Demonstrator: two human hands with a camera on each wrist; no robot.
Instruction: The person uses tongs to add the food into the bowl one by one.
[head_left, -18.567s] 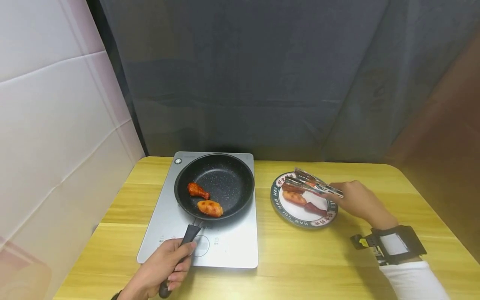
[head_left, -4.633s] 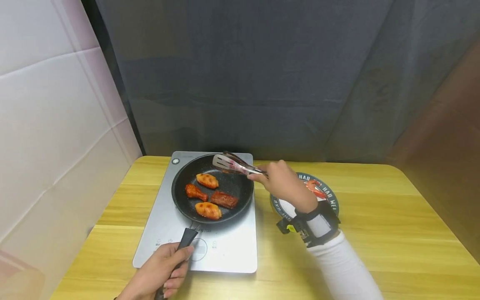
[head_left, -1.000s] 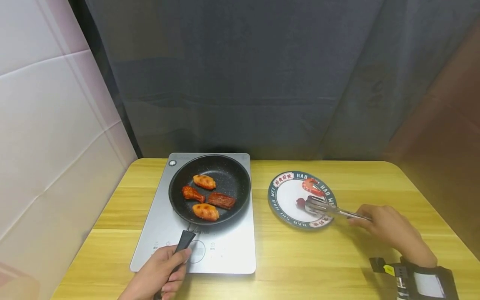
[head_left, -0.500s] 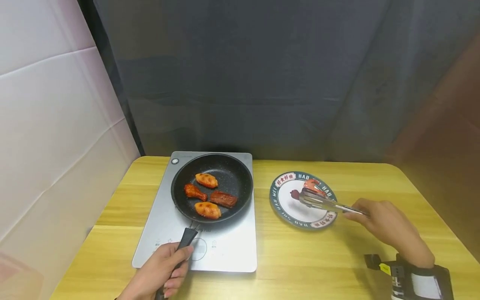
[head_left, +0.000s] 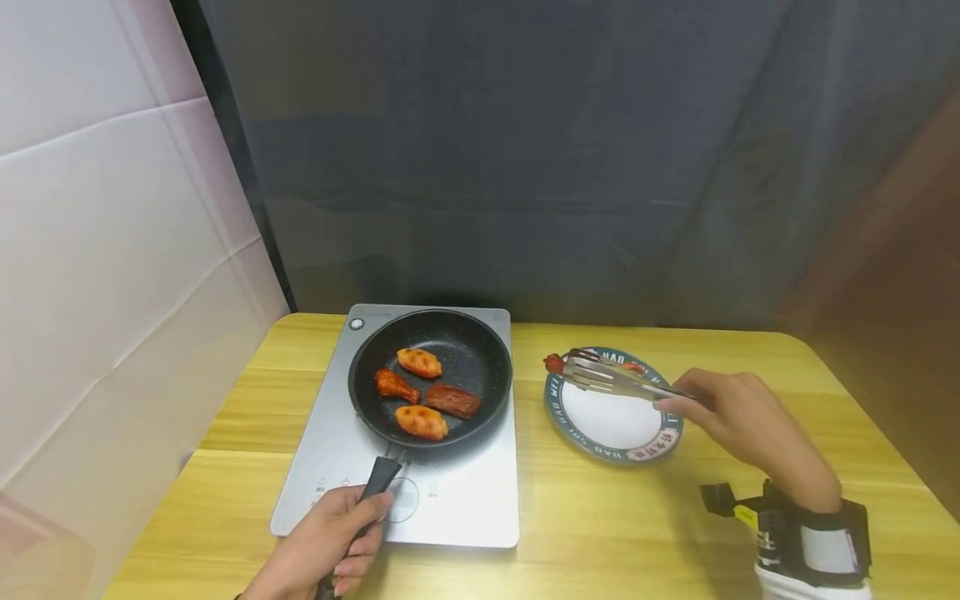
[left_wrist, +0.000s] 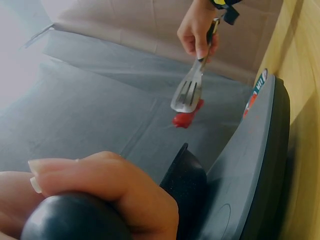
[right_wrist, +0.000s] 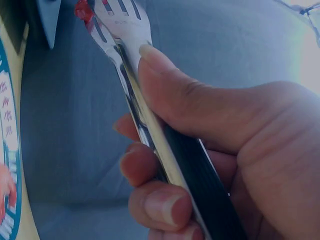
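My left hand (head_left: 326, 537) grips the black handle (head_left: 381, 477) of a frying pan (head_left: 476, 354). In the pan lie a drumstick (head_left: 396, 384), two browned chicken wings (head_left: 422, 422) and a brown slab of meat (head_left: 453, 400). My right hand (head_left: 750, 425) holds slotted metal tongs (head_left: 615, 380), thumb on one arm and fingers round the other. Between the tongs' tips a red piece of meat (left_wrist: 185, 119) is pinched, mostly covered by them, its rounded end (head_left: 553, 363) sticking out. Tongs and meat hang over the left part of the plate (head_left: 615, 421). Behind them a shrimp (head_left: 634, 367) on the plate is partly hidden.
The pan sits on a flat silver induction cooker (head_left: 480, 508) on a wooden table (head_left: 592, 533). The plate is right of the cooker. A dark cloth (head_left: 487, 167) hangs behind, a pale wall (head_left: 112, 250) stands at left and a brown one (head_left: 892, 250) at right.
The tongs have taken the red meat off the plate and moved up and left with it. Earlier, a wing and the brown slab came into the pan. The left hand still grips the handle.
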